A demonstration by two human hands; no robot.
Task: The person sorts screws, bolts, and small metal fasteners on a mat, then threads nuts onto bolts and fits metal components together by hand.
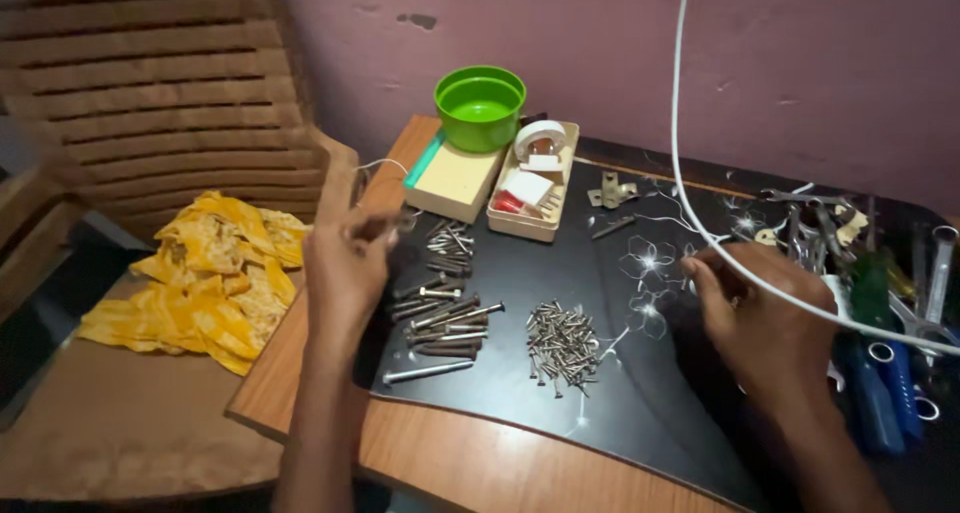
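My left hand (347, 263) is raised over the table's left edge, its fingertips pinched on a small metal piece that I cannot make out clearly. Just right of it lie several long bolts (440, 313) in a loose row. A pile of small screws (562, 343) sits in the middle of the black mat (660, 393). My right hand (755, 318) hovers over the mat's right side, fingers curled, with a white cable (690, 188) passing across it; what it holds is hidden.
A green bowl (480, 106) stands on a flat box (455, 178) at the back, beside a beige tray (530, 188) with tape and small parts. Wrenches and blue-handled tools (885, 303) crowd the right. A yellow cloth (215, 278) lies on a wooden chair (130, 403) at left.
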